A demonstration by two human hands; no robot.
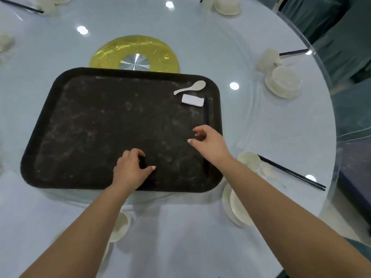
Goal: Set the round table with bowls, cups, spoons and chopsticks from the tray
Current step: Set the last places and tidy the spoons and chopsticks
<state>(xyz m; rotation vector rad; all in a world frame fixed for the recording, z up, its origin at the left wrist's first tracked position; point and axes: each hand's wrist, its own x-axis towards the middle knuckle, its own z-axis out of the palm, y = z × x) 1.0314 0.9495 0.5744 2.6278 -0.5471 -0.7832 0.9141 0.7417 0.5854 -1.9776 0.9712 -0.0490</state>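
A dark brown tray lies in the middle of the round table. In its far right corner are a white spoon and a small white rectangular rest. Black chopsticks run along the tray's right edge and pass under my right hand, which hovers above them with thumb and forefinger apart. My left hand is over the tray's near middle, fingers loosely curled and thumb out. Only a dark shadow shows between them, and I see no object in it.
Finished settings ring the table: a cup, black chopsticks and a plate at the near right, and a bowl with a cup farther right. A yellow hub sits behind the tray. A bowl lies by my left forearm.
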